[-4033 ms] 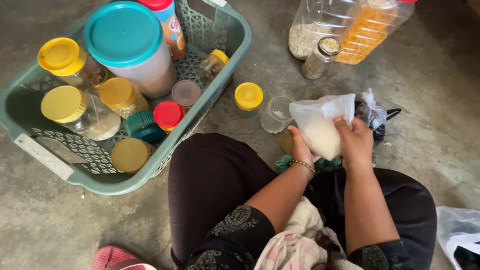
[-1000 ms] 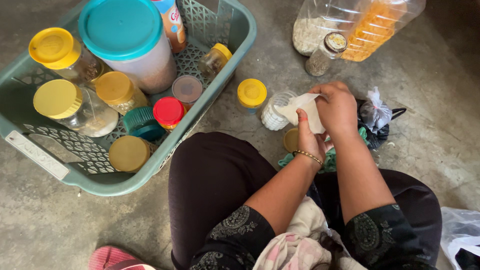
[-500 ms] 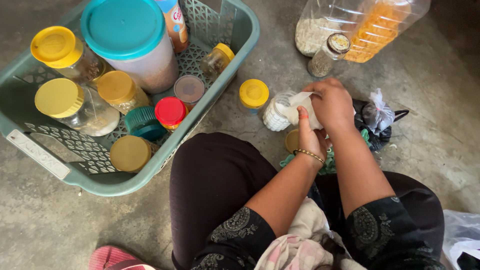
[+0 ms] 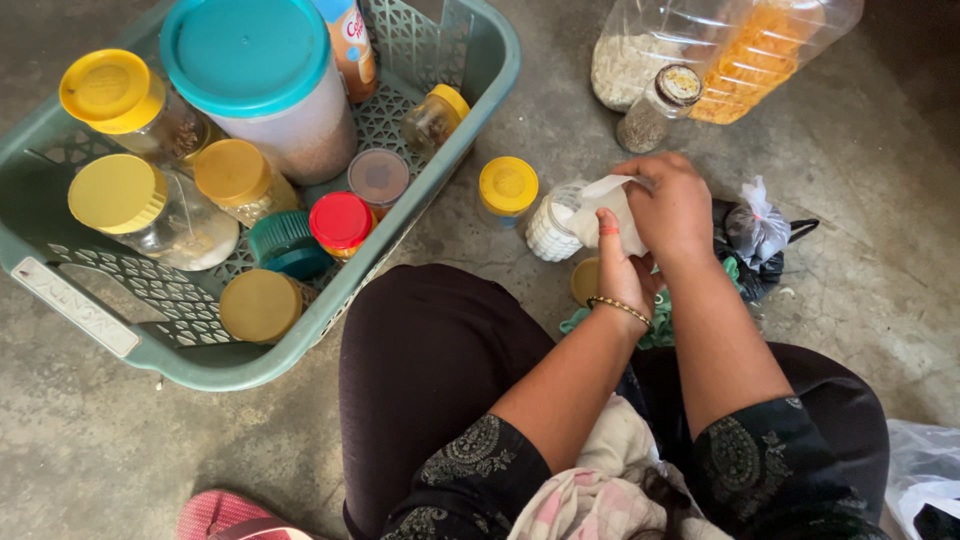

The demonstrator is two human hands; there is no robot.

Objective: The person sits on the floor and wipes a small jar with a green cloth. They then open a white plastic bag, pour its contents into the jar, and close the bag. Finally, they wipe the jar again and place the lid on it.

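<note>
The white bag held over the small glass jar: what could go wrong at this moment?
Both hands, the left hand and the right hand, tip the white bag into the small glass jar.
1. The jar looks nearly full, so grains may spill onto the concrete floor.
2. Nothing steadies the jar; a nudge might tip it.

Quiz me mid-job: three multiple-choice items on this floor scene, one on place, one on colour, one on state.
1. Where is the small glass jar that takes the white grains?
A. in the basket
B. on the floor by the basket
C. on the lap

2. What colour is the lid of the largest container?
A. red
B. yellow
C. teal

3. How is the white bag?
A. tipped at the jar's mouth
B. lying flat
C. tied shut

Answers: B, it stands outside the basket; C, teal top; A, the left hand and right hand hold it there.
</note>
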